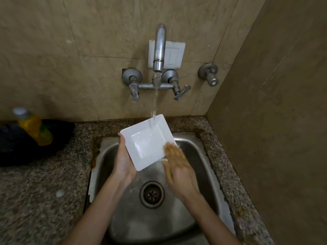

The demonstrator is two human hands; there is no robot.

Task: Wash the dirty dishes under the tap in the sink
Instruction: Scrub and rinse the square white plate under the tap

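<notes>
- Around the basin runs a speckled brown-grey granite tabletop point(44, 191), meeting a far wall of beige stone tiles point(70, 50) and a plainer brown side wall point(274, 103) on the right.
- Rust-coloured staining point(95, 152) lines the left joint between the tabletop and the basin, and a small pale blob point(60, 192) sits on the stone to the near left.
- A dull metal wall tap with a tall curved spout point(159, 46) is fixed to the far wall, with a lever handle on its left point(134, 91) and another on its right point(180, 92).
- A white square wall plate point(175, 53) lies behind the spout, and a separate round metal valve knob point(210, 76) is further right.
- A stream of water point(155, 96) falls from the spout onto the far corner of a white square ceramic plate point(146, 140).
- That plate is held tilted, one corner pointing far, over the far half of a stainless steel sink point(200, 156).
- The sink's round drain point(151, 194) shows below the plate.
- The left hand point(123, 156) grips the plate's near-left edge, its thumb lying along the rim.
- The right hand point(177, 165) is blurred, its fingers straight and together, laid flat against the plate's near-right edge and holding nothing.
- On the far left of the tabletop, a yellow plastic bottle with a grey cap point(34, 127) stands tilted in view beside a dark, rounded object point(17, 149) I cannot identify.
</notes>
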